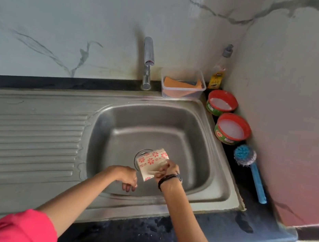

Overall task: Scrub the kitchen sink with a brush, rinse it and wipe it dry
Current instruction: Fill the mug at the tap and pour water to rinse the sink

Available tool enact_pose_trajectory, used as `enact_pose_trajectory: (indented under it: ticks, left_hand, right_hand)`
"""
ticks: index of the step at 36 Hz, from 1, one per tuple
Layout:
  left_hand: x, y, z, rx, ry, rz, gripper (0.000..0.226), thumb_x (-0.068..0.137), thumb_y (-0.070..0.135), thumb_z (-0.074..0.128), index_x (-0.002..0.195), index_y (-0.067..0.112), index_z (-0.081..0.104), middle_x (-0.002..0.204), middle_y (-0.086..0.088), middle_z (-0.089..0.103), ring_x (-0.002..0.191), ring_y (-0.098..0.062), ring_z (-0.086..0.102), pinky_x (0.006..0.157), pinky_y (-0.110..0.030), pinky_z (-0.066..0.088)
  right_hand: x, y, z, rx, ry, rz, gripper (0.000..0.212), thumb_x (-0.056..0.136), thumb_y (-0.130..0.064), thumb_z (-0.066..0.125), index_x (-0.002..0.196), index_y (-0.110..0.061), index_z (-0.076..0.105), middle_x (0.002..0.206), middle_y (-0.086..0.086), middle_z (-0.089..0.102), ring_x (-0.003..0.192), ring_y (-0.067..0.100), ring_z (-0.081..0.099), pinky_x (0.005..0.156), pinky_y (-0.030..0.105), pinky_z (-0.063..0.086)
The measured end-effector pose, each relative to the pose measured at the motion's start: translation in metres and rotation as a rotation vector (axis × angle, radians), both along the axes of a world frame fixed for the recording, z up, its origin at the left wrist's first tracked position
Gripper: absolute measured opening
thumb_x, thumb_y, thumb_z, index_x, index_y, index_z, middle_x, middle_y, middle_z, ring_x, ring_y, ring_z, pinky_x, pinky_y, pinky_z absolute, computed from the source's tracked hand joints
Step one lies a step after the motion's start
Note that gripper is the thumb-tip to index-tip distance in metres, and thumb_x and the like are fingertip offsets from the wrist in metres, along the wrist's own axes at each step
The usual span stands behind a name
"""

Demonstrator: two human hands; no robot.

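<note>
Steel sink (209, 140) across the middle of the frame, basin at centre right, ribbed draining board (23, 137) stretching to the left edge. Right hand (168, 168) low in the basin, fingers curled round a folded cloth (151, 162), white with red flowers, held just over the round drain (139, 156) so that most of the drain is covered. Dark bands and a watch (170, 179) at that wrist. Left hand (126, 177) just left of the cloth and a little lower in the frame, fingers hanging loosely curled, gripping nothing, apart from the cloth by a narrow gap. Pink sleeve (24, 229) at the bottom left corner. Tap (148, 61) upright behind the basin at upper centre, spout pointing toward the viewer, no water visible from it. Right of the tap, a clear plastic tub (181, 95) on the back rim with an orange cloth (180, 84) inside. Further right, in the corner by the wall, a bottle (219, 72) with a grey cap and yellow label. Below it, down the dark counter (221, 229) along the right side of the sink, two round red-rimmed tubs (222, 103) of pale paste, one after the other, then a blue-handled brush (251, 167) lying flat beside the rim, bristle head toward the tubs, handle toward the lower right, well apart from both hands. Wet patches on the counter along the front edge. Marbled wall (67, 13) filling the top of the frame; pale floor tiles at lower right.
</note>
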State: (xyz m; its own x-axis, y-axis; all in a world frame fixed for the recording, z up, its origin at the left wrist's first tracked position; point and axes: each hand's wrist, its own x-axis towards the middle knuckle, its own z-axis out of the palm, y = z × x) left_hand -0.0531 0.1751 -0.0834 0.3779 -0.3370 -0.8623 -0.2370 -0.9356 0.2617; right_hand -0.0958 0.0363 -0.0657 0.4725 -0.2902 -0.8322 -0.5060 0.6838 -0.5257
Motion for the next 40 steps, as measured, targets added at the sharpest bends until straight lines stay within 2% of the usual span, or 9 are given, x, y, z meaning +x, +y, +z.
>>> enact_pose_trajectory:
  ticks: [5, 11, 17, 21, 27, 29, 32, 35, 40]
  left_hand:
    - [0.008, 0.020, 0.000, -0.046, -0.057, 0.105, 0.029, 0.094, 0.019, 0.048, 0.113, 0.003, 0.062, 0.111, -0.014, 0.067, 0.088, -0.017, 0.063, 0.086, -0.028, 0.048]
    - [0.035, 0.050, 0.015, -0.195, -0.419, 0.331, 0.025, 0.093, 0.017, 0.047, 0.102, 0.008, 0.068, 0.108, -0.005, 0.069, 0.094, -0.015, 0.063, 0.088, -0.028, 0.046]
    - [0.076, 0.078, 0.037, -0.234, -0.762, 0.479, 0.031, 0.092, 0.015, 0.050, 0.122, 0.009, 0.057, 0.126, -0.009, 0.059, 0.117, -0.025, 0.055, 0.091, -0.031, 0.042]
    - [0.116, 0.095, 0.049, -0.202, -0.818, 0.444, 0.055, 0.091, 0.019, 0.054, 0.142, 0.017, 0.036, 0.147, -0.004, 0.038, 0.134, -0.020, 0.038, 0.107, -0.034, 0.035]
    - [0.180, 0.104, 0.062, -0.227, -0.905, 0.395, 0.069, 0.092, 0.023, 0.055, 0.149, 0.010, 0.018, 0.157, -0.006, 0.010, 0.144, -0.020, 0.013, 0.115, -0.033, 0.021]
    - [0.198, 0.105, 0.061, -0.211, -0.924, 0.364, 0.076, 0.091, 0.027, 0.057, 0.149, 0.006, 0.013, 0.157, -0.011, 0.004, 0.146, -0.024, 0.005, 0.118, -0.035, 0.013]
    - [0.218, 0.108, 0.056, -0.159, -0.931, 0.335, 0.086, 0.090, 0.038, 0.057, 0.149, 0.006, 0.004, 0.157, -0.011, -0.004, 0.146, -0.024, -0.004, 0.117, -0.039, 0.002]
    - [0.227, 0.109, 0.048, -0.153, -0.923, 0.327, 0.098, 0.085, 0.051, 0.057, 0.149, 0.009, -0.005, 0.157, -0.009, -0.011, 0.144, -0.023, -0.013, 0.116, -0.038, -0.005]
    - [0.236, 0.108, 0.040, -0.187, -0.853, 0.361, 0.104, 0.084, 0.060, 0.051, 0.148, 0.010, -0.014, 0.155, -0.008, -0.021, 0.143, -0.020, -0.018, 0.116, -0.034, -0.008]
  right_hand:
    - [0.005, 0.017, 0.024, -0.152, -0.096, 0.147, 0.030, 0.083, -0.015, 0.059, 0.057, -0.012, 0.044, 0.038, -0.003, 0.037, 0.037, 0.014, 0.031, 0.037, 0.014, 0.022]
    - [0.036, 0.025, 0.051, -0.397, -0.206, 0.353, 0.038, 0.080, -0.038, 0.065, 0.063, -0.009, 0.049, 0.071, 0.007, 0.053, 0.071, 0.025, 0.050, 0.067, 0.031, 0.041]
    - [0.093, 0.039, 0.082, -0.535, -0.370, 0.425, 0.044, 0.085, -0.034, 0.064, 0.049, -0.012, 0.052, 0.056, 0.003, 0.051, 0.053, 0.014, 0.043, 0.056, 0.027, 0.035]
    - [0.142, 0.054, 0.102, -0.603, -0.427, 0.518, 0.037, 0.085, -0.032, 0.063, 0.054, -0.014, 0.055, 0.071, 0.006, 0.059, 0.059, 0.017, 0.050, 0.055, 0.024, 0.036]
    - [0.227, 0.071, 0.113, -0.738, -0.432, 0.690, 0.033, 0.086, -0.031, 0.061, 0.071, -0.003, 0.067, 0.089, 0.014, 0.067, 0.079, 0.020, 0.053, 0.074, 0.031, 0.042]
    - [0.252, 0.072, 0.113, -0.808, -0.421, 0.754, 0.037, 0.087, -0.034, 0.060, 0.060, -0.009, 0.060, 0.082, 0.011, 0.063, 0.077, 0.020, 0.053, 0.078, 0.032, 0.043]
    - [0.280, 0.073, 0.112, -0.850, -0.418, 0.804, 0.045, 0.090, -0.031, 0.058, 0.051, -0.013, 0.043, 0.070, 0.006, 0.052, 0.060, 0.015, 0.045, 0.056, 0.023, 0.034]
    - [0.301, 0.071, 0.105, -0.828, -0.415, 0.779, 0.042, 0.088, -0.029, 0.060, 0.053, -0.013, 0.045, 0.077, 0.009, 0.056, 0.071, 0.018, 0.049, 0.051, 0.018, 0.031]
    - [0.319, 0.072, 0.096, -0.732, -0.394, 0.738, 0.035, 0.086, -0.032, 0.062, 0.078, 0.002, 0.067, 0.083, 0.010, 0.061, 0.079, 0.020, 0.056, 0.072, 0.026, 0.043]
